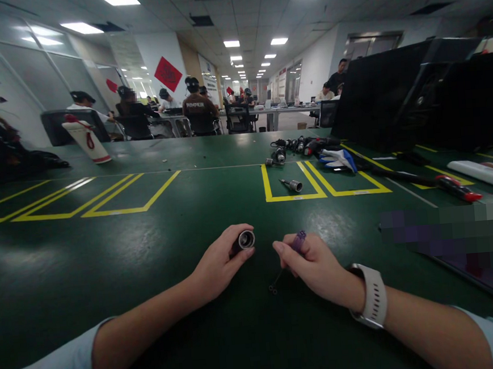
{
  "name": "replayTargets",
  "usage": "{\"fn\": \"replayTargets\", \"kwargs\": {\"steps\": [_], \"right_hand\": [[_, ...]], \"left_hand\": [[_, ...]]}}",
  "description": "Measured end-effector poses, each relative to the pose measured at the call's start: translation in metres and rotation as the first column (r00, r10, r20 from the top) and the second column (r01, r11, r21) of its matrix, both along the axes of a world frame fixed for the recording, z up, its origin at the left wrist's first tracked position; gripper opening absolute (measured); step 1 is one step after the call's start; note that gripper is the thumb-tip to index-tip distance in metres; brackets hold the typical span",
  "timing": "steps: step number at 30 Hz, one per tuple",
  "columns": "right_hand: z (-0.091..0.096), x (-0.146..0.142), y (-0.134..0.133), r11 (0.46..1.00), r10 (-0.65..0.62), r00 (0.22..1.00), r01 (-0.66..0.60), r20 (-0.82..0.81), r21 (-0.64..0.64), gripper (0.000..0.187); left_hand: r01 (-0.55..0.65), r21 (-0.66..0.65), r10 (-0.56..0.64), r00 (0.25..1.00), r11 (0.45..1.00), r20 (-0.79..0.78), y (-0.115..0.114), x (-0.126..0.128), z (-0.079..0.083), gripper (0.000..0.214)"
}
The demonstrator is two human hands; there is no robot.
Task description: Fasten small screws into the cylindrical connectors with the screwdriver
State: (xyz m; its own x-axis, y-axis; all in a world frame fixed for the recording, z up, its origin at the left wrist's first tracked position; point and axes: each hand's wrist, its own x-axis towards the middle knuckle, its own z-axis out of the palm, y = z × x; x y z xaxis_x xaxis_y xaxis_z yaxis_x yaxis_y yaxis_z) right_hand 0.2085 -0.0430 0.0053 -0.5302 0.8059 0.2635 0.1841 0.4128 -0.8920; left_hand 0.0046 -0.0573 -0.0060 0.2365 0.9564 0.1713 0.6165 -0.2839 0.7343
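My left hand [226,257] is closed around a dark, hollow metal cylinder [246,239], its round open end facing me. Just across from it, my right hand [305,256] pinches a small item with a ribbed purple part [300,240] showing above the fingers. A thin dark strand [278,280] hangs below the same hand and ends in small round tips; whether it joins the purple part is hidden by the fingers. The two hands are apart, low over the green table [182,235]. Beyond them lies a metal connector [292,185] with a narrow tail.
Yellow tape outlines [146,208] mark the table. A pile of dark metal parts and cables [295,146] lies at the back right, beside a white and blue glove [337,160]. Farther right are a red-and-black handle [458,186] and a white case [485,174]. Several people sit beyond.
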Motion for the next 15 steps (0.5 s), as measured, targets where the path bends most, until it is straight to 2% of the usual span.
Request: {"fn": "replayTargets", "kwargs": {"steps": [2, 4, 7, 10, 15], "right_hand": [[-0.003, -0.001, 0.002, 0.995, -0.060, 0.998, 0.056, -0.037, -0.086, 0.035], [-0.009, -0.002, 0.006, 0.976, -0.123, 0.982, 0.093, -0.143, -0.198, 0.036], [-0.013, -0.002, 0.009, 0.966, -0.163, 0.927, 0.080, -0.337, -0.246, 0.032], [-0.010, 0.000, 0.005, 0.989, -0.125, 0.917, 0.086, -0.378, -0.119, 0.026], [-0.001, 0.002, -0.004, 0.985, -0.048, 0.979, 0.078, -0.197, 0.150, 0.019]], "left_hand": [[-0.006, -0.120, 0.031, 0.977, 0.993, 0.210, 0.000, 0.002, -0.001, 0.037], [0.015, -0.238, 0.081, 0.918, 0.971, 0.388, 0.000, 0.005, 0.000, 0.041], [0.036, -0.345, 0.159, 0.840, 0.938, 0.518, -0.004, 0.009, 0.007, 0.042], [0.032, -0.368, 0.187, 0.819, 0.929, 0.543, -0.008, 0.012, 0.011, 0.039], [0.044, -0.343, 0.162, 0.821, 0.938, 0.548, -0.011, 0.014, 0.011, 0.038]]}}
